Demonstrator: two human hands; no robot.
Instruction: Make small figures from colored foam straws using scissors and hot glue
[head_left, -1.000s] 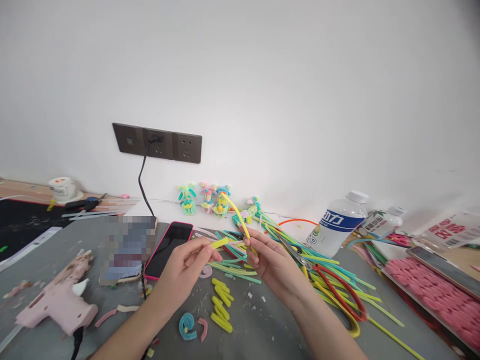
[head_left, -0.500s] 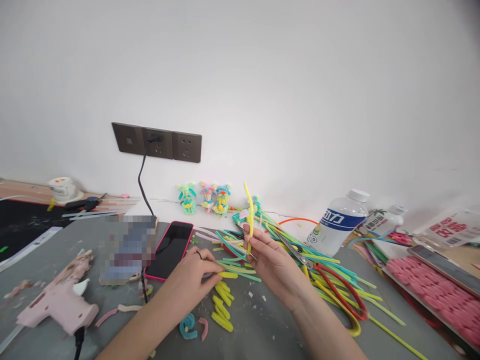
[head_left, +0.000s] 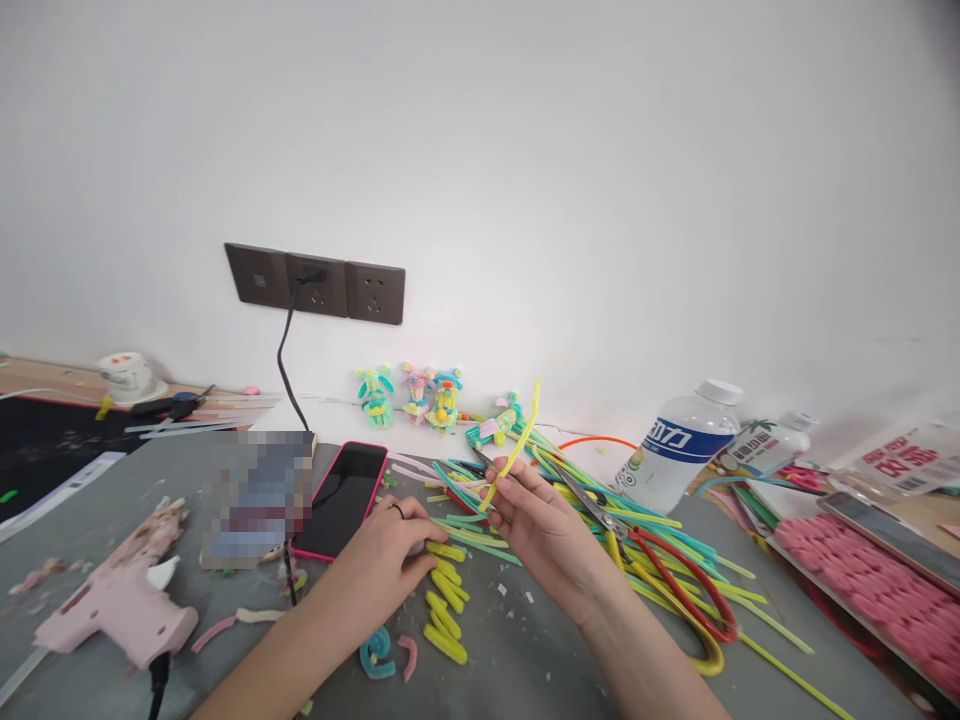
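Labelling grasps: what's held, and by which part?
Right hand: yellow strip, grip near its lower end. Left hand: beside yellow pieces; hold can't be told.

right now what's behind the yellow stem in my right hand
Behind the yellow stem, the white wall shows at its tip and loose coloured stems lower down. Whatever the stem and the right hand cover cannot be seen.

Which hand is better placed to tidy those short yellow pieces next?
Probably the left hand: it's closer to the short yellow pipe-cleaner pieces, while the right hand pinches a longer yellow pipe cleaner.
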